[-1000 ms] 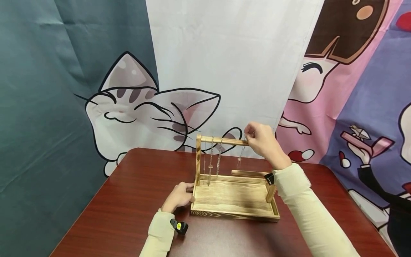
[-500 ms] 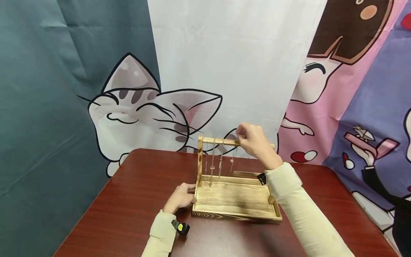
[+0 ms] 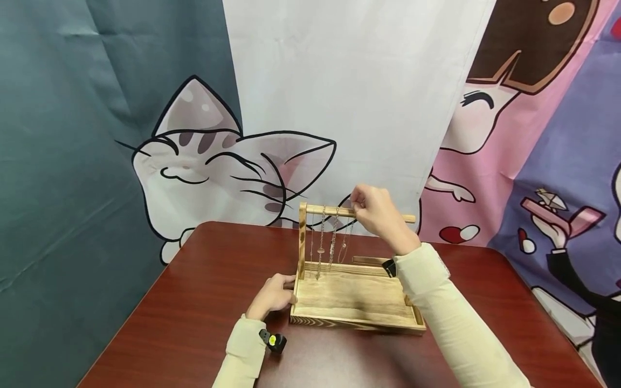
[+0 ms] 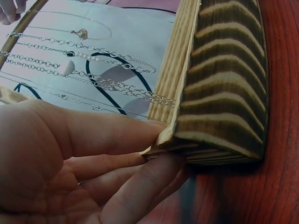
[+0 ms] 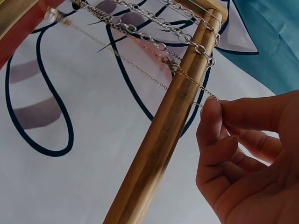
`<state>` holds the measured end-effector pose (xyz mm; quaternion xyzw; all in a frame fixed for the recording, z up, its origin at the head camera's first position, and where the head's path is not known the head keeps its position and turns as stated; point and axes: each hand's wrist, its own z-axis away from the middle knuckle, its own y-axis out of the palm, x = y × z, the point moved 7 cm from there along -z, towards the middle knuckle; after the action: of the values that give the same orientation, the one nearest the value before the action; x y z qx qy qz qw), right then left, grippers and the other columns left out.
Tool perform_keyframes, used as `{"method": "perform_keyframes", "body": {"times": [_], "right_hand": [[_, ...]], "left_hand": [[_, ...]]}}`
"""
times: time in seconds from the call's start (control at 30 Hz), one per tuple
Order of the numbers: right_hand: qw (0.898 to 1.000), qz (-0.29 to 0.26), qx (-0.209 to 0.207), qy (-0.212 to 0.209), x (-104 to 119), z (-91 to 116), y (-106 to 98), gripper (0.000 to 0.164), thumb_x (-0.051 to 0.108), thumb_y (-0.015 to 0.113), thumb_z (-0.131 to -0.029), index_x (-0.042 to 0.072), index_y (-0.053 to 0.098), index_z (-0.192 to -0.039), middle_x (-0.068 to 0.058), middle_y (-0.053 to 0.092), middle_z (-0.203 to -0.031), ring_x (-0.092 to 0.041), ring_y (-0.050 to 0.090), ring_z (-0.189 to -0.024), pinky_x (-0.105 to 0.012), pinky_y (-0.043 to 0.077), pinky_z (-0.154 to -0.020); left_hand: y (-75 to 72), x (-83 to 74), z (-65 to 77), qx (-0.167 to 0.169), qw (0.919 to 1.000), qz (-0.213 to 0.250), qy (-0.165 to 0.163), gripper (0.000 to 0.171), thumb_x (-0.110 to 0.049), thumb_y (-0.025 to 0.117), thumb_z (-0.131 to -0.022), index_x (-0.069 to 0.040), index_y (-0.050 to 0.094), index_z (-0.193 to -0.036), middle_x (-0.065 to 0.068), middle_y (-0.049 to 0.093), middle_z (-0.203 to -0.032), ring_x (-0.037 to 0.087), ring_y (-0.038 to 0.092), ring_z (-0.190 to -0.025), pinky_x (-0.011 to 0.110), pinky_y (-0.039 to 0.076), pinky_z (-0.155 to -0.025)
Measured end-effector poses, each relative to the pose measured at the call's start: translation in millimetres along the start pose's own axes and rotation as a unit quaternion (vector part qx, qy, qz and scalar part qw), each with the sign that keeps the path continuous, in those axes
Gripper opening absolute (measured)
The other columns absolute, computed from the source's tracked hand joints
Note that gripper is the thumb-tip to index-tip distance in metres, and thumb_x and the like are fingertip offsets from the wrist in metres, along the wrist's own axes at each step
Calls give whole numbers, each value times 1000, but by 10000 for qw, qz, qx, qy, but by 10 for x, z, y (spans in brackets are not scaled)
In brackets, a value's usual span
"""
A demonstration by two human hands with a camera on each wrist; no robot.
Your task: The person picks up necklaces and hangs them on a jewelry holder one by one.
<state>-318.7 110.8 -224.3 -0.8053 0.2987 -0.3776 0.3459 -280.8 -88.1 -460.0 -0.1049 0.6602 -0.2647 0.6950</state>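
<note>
A wooden jewelry stand has a shallow tray [image 3: 359, 324] and a raised crossbar [image 3: 326, 210]. My right hand [image 3: 380, 210] is above this bar, near its middle. Thumb and forefinger pinch a fine gold-coloured chain necklace [image 5: 198, 85], which passes over the bar with its pendant hanging on the far side. Several silver-coloured necklaces [image 3: 321, 250] hang from the bar further left. My left hand [image 3: 273, 293] grips the tray's left edge, thumb on one side and fingers beneath the corner, as the left wrist view shows. My right sleeve hides most of the right post.
The stand sits on a reddish-brown table [image 3: 218, 280]. Behind the tray is a wooden strip [image 3: 371, 261], partly covered by the right arm. A cartoon-printed curtain [image 3: 349, 97] hangs beyond the table's back edge.
My right hand has moved left along the crossbar with the pinched necklace, bringing it closer to the other hanging necklaces. My left hand keeps its grip on the tray edge.
</note>
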Motion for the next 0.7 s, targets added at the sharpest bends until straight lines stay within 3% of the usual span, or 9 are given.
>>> {"method": "perform_keyframes", "body": {"times": [0.43, 0.7], "right_hand": [[9992, -154, 311, 216, -28, 7, 69, 8, -1, 55, -79, 3, 62, -81, -6, 65, -75, -18, 58, -66, -29, 49, -61], [9998, -141, 122, 66, -19, 48, 17, 8, 2, 56, -81, 2, 63, -82, -5, 64, -72, -17, 56, -64, -29, 48, -60]], "left_hand": [[23, -6, -7, 21, 10000, 28, -12, 68, 6, 61, -63, 2, 49, -130, 18, 62, -113, 11, 58, -56, 24, 44, -49], [2, -8, -9, -20, 10000, -33, -44, 69, 6, 60, -62, 2, 50, -130, 18, 63, -111, 13, 57, -53, 23, 42, -47]]}}
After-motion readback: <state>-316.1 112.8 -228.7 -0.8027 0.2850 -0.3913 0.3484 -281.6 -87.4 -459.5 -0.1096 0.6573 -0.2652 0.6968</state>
